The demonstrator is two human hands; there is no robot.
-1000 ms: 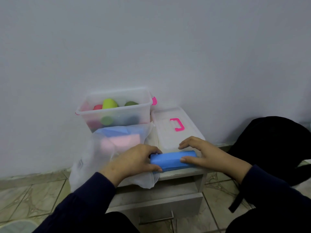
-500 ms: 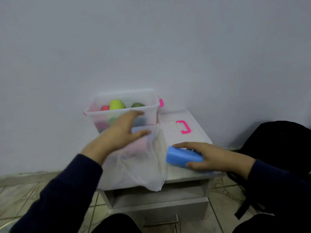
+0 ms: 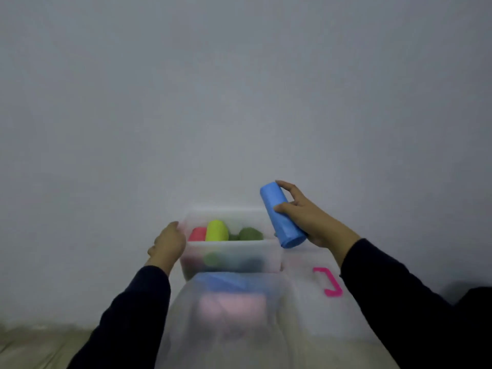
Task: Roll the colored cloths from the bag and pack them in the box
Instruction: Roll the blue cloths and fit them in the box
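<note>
Right hand (image 3: 308, 217) grips one blue roll (image 3: 282, 218); left hand (image 3: 167, 242) fingers rest on box (image 3: 231, 251) holding three rolls.

Both arms wore long, dark navy sleeves of a plain, soft-looking fabric, with no markings or cuff detail to be made out; the left sleeve (image 3: 133, 310) ended at the wrist just behind the bare left hand (image 3: 167, 242); the right sleeve (image 3: 394, 296) ended likewise behind the bare right hand (image 3: 306, 215); no rings, watch or gloves showed on either hand.
</note>
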